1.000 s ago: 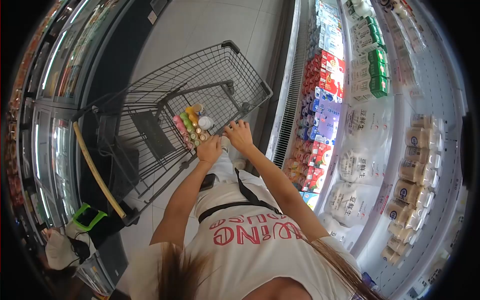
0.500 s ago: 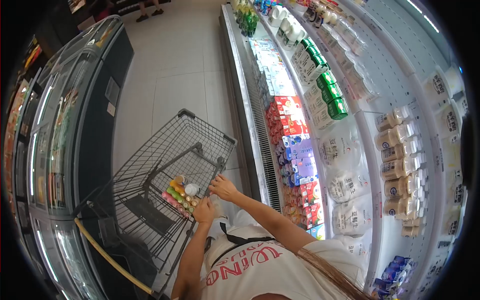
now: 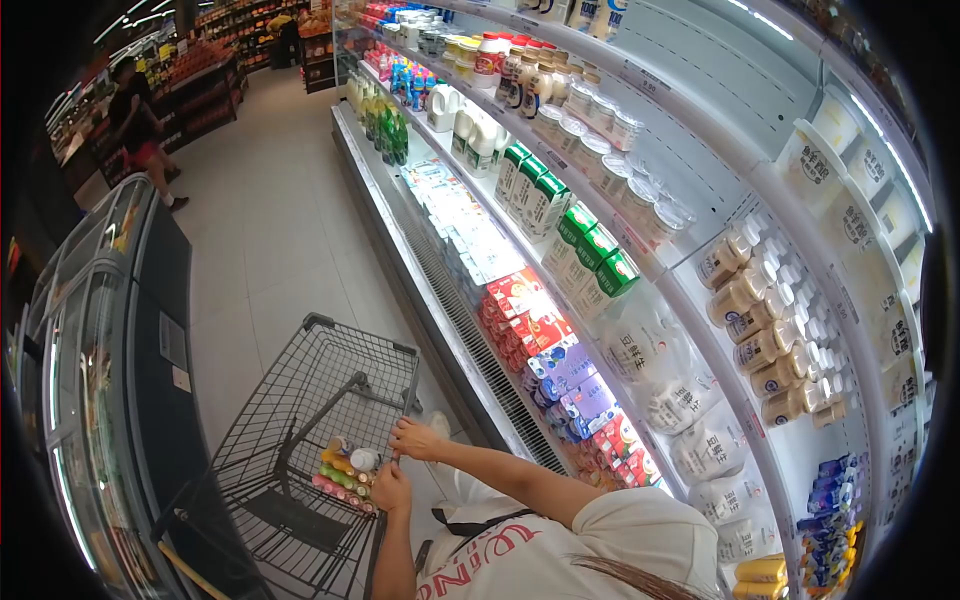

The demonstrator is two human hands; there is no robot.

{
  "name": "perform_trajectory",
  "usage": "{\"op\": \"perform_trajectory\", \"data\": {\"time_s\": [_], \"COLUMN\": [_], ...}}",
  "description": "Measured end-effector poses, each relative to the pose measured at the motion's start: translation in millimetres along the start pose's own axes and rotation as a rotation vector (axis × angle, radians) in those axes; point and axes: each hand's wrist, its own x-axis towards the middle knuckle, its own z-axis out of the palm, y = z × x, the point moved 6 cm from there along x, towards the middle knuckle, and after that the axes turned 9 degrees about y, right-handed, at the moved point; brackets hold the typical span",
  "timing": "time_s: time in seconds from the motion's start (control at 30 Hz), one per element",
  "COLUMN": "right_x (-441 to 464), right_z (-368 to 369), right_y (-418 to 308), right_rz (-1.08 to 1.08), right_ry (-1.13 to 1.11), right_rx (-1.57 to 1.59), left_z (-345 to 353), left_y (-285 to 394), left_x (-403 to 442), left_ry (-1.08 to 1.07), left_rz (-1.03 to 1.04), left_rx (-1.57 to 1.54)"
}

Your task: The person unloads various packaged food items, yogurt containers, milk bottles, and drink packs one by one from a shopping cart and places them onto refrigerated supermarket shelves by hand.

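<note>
A dark wire shopping cart [image 3: 290, 372] stands in front of my body. My left hand [image 3: 391, 488] is closed at its near side rim, the fingers curled over the wire. Just beyond it, my right hand [image 3: 414, 439] is also closed on the same rim, fingertips bent toward the basket. Inside the basket, close to my hands, sit several small bottles in pink, green and yellow packs [image 3: 343, 476]. A white-capped bottle [image 3: 364, 459] lies among them.
To my right runs a chilled shelf with milk cartons [image 3: 590, 262], bagged soy drinks [image 3: 706, 452] and bottled drinks [image 3: 765, 335]. A freezer case [image 3: 120, 380] borders the left. A person [image 3: 138, 125] walks farther up the tiled aisle [image 3: 290, 180].
My view has tilted up and turned, showing more of the aisle and shelves. The cart and both hands appear lower and farther left. Both hands stay at the rim.
</note>
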Motion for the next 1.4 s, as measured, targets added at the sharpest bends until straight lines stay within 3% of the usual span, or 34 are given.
{"op": "perform_trajectory", "data": {"time_s": [0.23, 0.4, 0.53, 0.6, 0.73, 0.9, 1.0, 1.1, 1.2, 1.3, 1.4], "right_x": [70, 119, 153, 166, 200, 244, 265, 294, 345, 392, 416], "right_z": [5, 7, 6, 5, 1, -22, -27, -18, -12, 42, 127], "right_y": [67, 114, 153, 172, 205, 234, 250, 269, 280, 293, 308], "right_rz": [-0.014, 0.003, -0.024, -0.013, -0.047, -0.08, -0.099, -0.157, 0.0, 0.028, 0.149], "right_ry": [0.024, -0.148, 0.009, -0.015, -0.029, -0.068, -0.095, -0.343, -0.779, -0.636, -0.502], "right_rx": [0.008, 0.041, 0.012, 0.016, 0.021, 0.053, 0.132, 0.188, 0.273, 0.399, 0.45], "left_z": [26, 69, 85, 82, 102, 105, 120, 134, 143, 173, 207], "left_y": [6, -3, 5, 20, 21, 27, 16, -10, -55, -110, -141], "left_x": [96, 149, 199, 225, 263, 306, 335, 377, 412, 430, 454], "left_ry": [-0.054, 0.039, 0.037, -0.117, 0.012, -0.153, -0.214, -0.145, 0.113, 0.048, 0.156], "left_rz": [-0.191, -0.11, -0.086, -0.262, -0.247, -0.484, -0.474, -0.557, -0.685, -0.898, -0.742], "left_rx": [-0.054, -0.079, -0.023, -0.043, -0.061, -0.145, -0.204, -0.192, -0.058, -0.09, -0.22]}}
